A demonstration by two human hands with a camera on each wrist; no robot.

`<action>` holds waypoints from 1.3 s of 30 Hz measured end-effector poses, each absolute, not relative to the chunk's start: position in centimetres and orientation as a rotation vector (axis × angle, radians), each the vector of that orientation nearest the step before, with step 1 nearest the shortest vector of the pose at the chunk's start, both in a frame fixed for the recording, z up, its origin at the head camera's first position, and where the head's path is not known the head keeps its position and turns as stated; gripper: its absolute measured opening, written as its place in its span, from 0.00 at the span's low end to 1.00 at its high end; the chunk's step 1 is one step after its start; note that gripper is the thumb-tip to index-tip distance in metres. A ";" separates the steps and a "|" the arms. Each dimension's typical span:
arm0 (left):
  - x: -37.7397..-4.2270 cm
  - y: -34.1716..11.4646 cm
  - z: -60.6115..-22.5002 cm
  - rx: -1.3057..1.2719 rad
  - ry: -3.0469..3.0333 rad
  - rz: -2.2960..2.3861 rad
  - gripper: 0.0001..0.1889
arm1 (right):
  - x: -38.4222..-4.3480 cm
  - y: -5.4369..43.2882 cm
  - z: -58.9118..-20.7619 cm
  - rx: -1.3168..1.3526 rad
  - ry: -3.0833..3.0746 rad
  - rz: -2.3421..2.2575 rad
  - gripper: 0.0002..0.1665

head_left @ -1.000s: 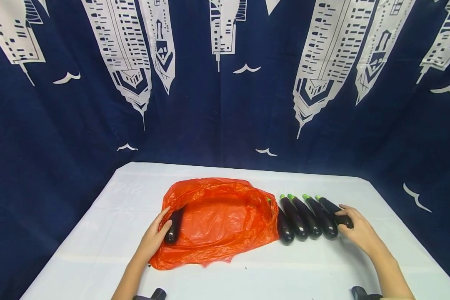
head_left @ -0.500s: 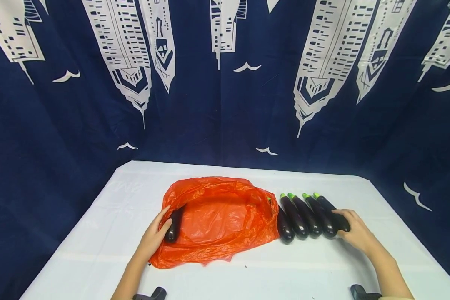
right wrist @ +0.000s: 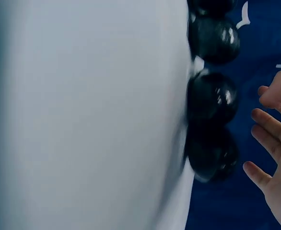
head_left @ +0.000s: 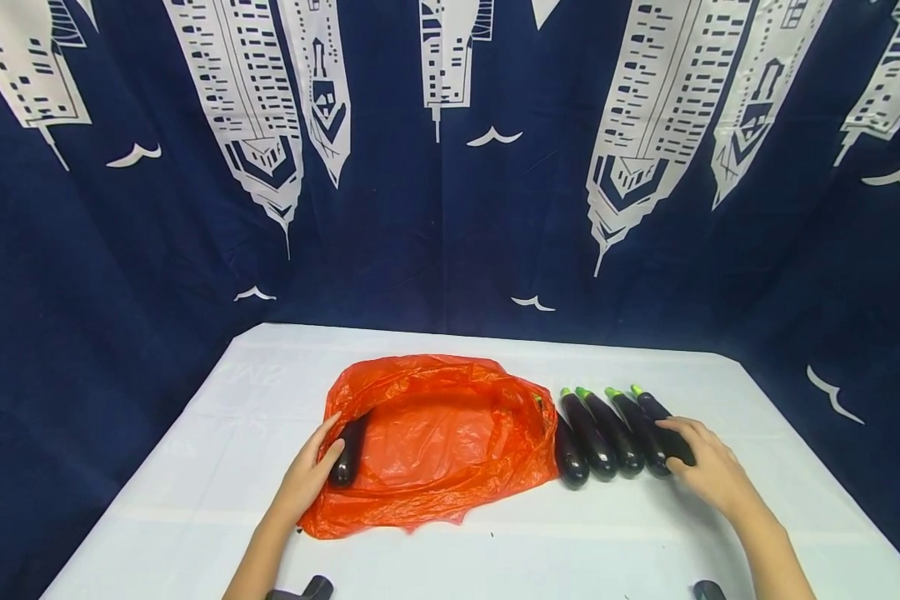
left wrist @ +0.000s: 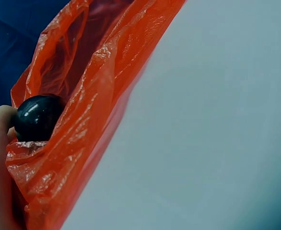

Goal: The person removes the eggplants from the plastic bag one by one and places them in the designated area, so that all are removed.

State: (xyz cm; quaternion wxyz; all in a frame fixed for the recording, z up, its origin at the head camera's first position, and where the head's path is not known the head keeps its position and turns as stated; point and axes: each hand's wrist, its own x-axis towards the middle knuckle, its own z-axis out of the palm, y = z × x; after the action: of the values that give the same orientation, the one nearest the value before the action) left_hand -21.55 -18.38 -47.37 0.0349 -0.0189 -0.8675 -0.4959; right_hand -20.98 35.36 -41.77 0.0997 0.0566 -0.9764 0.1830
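Observation:
On the left, my left hand (head_left: 307, 477) curls around the side of an orange-red plastic bag (head_left: 450, 442) and a dark eggplant (head_left: 348, 454) at its mouth. In the left wrist view the thumb touches the rounded end of that eggplant (left wrist: 37, 117); the other fingers are mostly hidden. My right hand (head_left: 712, 468) hovers over the blunt end of the rightmost eggplant (head_left: 652, 407) in a row. The right wrist view shows this hand (right wrist: 277, 143) with its fingers spread, apart from the eggplant ends (right wrist: 212, 153).
Several eggplants (head_left: 587, 433) with green stems lie side by side right of the bag, the leftmost (head_left: 568, 454) partly behind the bag's edge. All rest on a white table (head_left: 540, 550). A dark blue curtain (head_left: 450, 233) with white building prints hangs behind.
My right hand has pushed the rightmost eggplant left against the row, then loosened its fingers from it. The left hand and the bag have stayed in place.

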 end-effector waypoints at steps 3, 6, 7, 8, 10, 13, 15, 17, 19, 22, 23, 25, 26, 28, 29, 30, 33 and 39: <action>-21.5 -18.4 -47.4 -0.058 -2.665 -1.524 0.30 | -20.8 34.3 -41.5 0.227 -2.840 0.530 0.28; -21.5 -18.4 -47.4 -0.058 -2.664 -1.526 0.30 | -20.6 32.8 -41.0 0.258 -2.814 0.519 0.27; -21.5 -18.4 -47.4 -0.058 -2.663 -1.526 0.30 | -20.6 32.3 -40.8 0.266 -2.811 0.518 0.27; -21.5 -18.4 -47.4 -0.057 -2.663 -1.526 0.30 | -20.5 31.7 -40.6 0.274 -2.804 0.509 0.27; -21.5 -18.4 -47.4 -0.054 -2.665 -1.526 0.30 | -20.3 30.5 -40.1 0.299 -2.787 0.499 0.26; -21.5 -18.4 -47.3 -0.049 -2.670 -1.523 0.29 | -20.0 29.0 -39.7 0.355 -2.756 0.491 0.27; -21.6 -18.4 -47.3 -0.047 -2.669 -1.527 0.29 | -19.8 28.0 -39.6 0.399 -2.728 0.491 0.27; -21.6 -18.4 -47.4 -0.047 -2.665 -1.529 0.29 | -19.7 27.2 -39.5 0.435 -2.706 0.518 0.26; -21.6 -18.4 -47.4 -0.048 -2.663 -1.533 0.29 | -19.4 26.3 -39.5 0.472 -2.680 0.548 0.26; -21.6 -18.4 -47.4 -0.047 -2.663 -1.534 0.30 | -19.2 24.9 -39.3 0.527 -2.638 0.588 0.26; -21.6 -18.4 -47.4 -0.047 -2.664 -1.535 0.30 | -19.2 24.4 -39.3 0.547 -2.622 0.593 0.25; -21.6 -18.4 -47.4 -0.046 -2.664 -1.537 0.30 | -19.1 23.5 -39.2 0.591 -2.594 0.595 0.25; -21.6 -18.4 -47.4 -0.046 -2.665 -1.538 0.30 | -19.0 23.1 -39.1 0.612 -2.581 0.589 0.25; -21.6 -18.4 -47.5 -0.047 -2.665 -1.537 0.30 | -19.0 22.2 -39.0 0.649 -2.561 0.586 0.25; -21.6 -18.4 -47.5 -0.047 -2.666 -1.536 0.30 | -18.9 21.8 -39.0 0.665 -2.556 0.584 0.25; -21.6 -18.4 -47.5 -0.049 -2.666 -1.535 0.30 | -18.9 21.4 -39.0 0.682 -2.553 0.584 0.25; -21.6 -18.4 -47.5 -0.049 -2.667 -1.528 0.30 | -18.9 20.2 -39.0 0.713 -2.560 0.600 0.26; -21.7 -18.4 -47.5 -0.048 -2.671 -1.528 0.30 | -18.8 18.0 -39.4 0.725 -2.615 0.657 0.28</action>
State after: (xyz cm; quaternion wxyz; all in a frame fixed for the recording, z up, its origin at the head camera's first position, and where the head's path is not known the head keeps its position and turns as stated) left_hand -21.68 -18.42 -47.54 0.0323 -0.0155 -0.8675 -0.4962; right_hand -18.78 18.03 -39.36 0.1739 0.2559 -0.9223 0.2316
